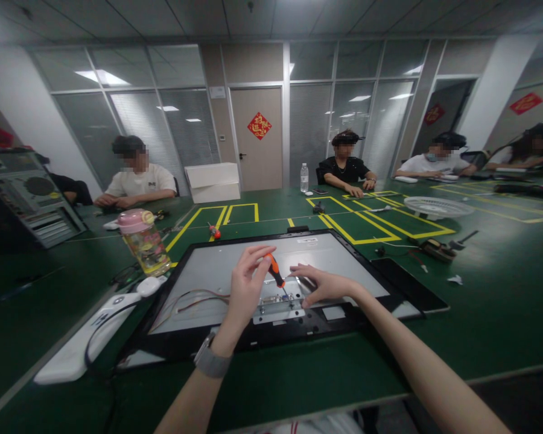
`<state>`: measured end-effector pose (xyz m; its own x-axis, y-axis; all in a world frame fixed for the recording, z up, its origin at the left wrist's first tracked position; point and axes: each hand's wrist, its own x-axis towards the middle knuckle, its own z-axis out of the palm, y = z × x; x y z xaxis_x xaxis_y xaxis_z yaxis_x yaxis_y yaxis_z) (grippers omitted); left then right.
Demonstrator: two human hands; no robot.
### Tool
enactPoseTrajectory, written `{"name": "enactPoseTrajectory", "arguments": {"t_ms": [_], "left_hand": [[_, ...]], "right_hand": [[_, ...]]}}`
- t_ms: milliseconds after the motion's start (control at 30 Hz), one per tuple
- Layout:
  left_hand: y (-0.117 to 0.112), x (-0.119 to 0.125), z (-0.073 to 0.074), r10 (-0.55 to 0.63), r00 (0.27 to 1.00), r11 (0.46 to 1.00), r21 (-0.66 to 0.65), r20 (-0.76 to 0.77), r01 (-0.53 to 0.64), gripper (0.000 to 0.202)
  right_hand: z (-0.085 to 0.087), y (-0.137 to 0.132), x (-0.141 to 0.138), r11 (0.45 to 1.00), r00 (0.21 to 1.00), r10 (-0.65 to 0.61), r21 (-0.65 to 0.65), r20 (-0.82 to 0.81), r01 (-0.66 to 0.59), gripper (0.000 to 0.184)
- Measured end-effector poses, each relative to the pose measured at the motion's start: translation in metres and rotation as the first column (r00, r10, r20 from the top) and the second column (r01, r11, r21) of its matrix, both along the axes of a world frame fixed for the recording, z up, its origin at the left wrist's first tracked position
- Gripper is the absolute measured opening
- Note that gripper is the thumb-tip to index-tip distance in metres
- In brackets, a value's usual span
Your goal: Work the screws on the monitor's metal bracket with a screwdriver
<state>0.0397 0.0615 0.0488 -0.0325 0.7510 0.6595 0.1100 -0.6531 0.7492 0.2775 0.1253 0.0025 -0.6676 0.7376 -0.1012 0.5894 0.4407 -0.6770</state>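
Observation:
An orange-and-black screwdriver (275,269) leans in my left hand (248,278), whose thumb and fingers close at the top of its handle. Its shaft points down into a metal bracket with a small board (278,299), where the tip meets the parts. My right hand (323,284) is beside the bracket, fingers stretched and apart, the thumb at the bracket's right edge. Under both hands lies a monitor panel (199,265), back side up, with a grey metal sheet and black frame. Thin wires (194,296) run leftward from the bracket.
On the green table (271,386), a white power strip (90,337) and a pink-lidded bottle (145,244) stand left. A dark flat panel (409,283) and a tool (438,248) lie right. A computer case (31,199) is far left. Several people sit across the table.

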Motion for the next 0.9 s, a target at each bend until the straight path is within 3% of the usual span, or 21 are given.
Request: {"name": "enactPoseTrajectory", "arguments": {"t_ms": [200, 300, 400, 567, 700, 900], "left_hand": [[-0.0027, 0.0028, -0.0002, -0.047, 0.999, 0.999, -0.015, -0.019, 0.047, 0.025], [-0.0021, 0.0041, -0.0022, 0.040, 0.999, 0.999, 0.012, -0.031, -0.040, 0.017], [-0.0024, 0.0049, -0.0039, 0.122, 0.991, 0.992, 0.020, -0.061, -0.121, 0.021], [-0.0038, 0.0067, -0.0054, 0.070, 0.990, 0.997, 0.039, -0.124, -0.066, 0.029], [-0.0033, 0.0064, -0.0068, 0.113, 0.986, 0.993, 0.061, -0.126, -0.106, 0.022], [-0.0059, 0.0047, -0.0042, 0.105, 0.984, 0.991, 0.098, -0.141, -0.092, 0.031]], "right_hand": [[-0.0006, 0.0004, 0.0003, 1.000, 1.000, 0.006, 0.004, 0.000, -0.006, 0.105], [-0.0007, 0.0006, -0.0001, 1.000, 1.000, 0.005, 0.006, 0.008, -0.005, 0.106], [-0.0021, 0.0015, 0.0001, 1.000, 1.000, 0.010, 0.015, 0.003, -0.010, 0.106], [-0.0046, 0.0031, 0.0009, 1.000, 1.000, 0.009, 0.019, -0.008, -0.009, 0.103], [-0.0054, 0.0036, 0.0010, 1.000, 1.000, 0.005, 0.012, -0.012, -0.005, 0.105], [-0.0032, 0.0023, 0.0006, 1.000, 1.000, 0.000, 0.003, -0.014, 0.000, 0.104]]}}
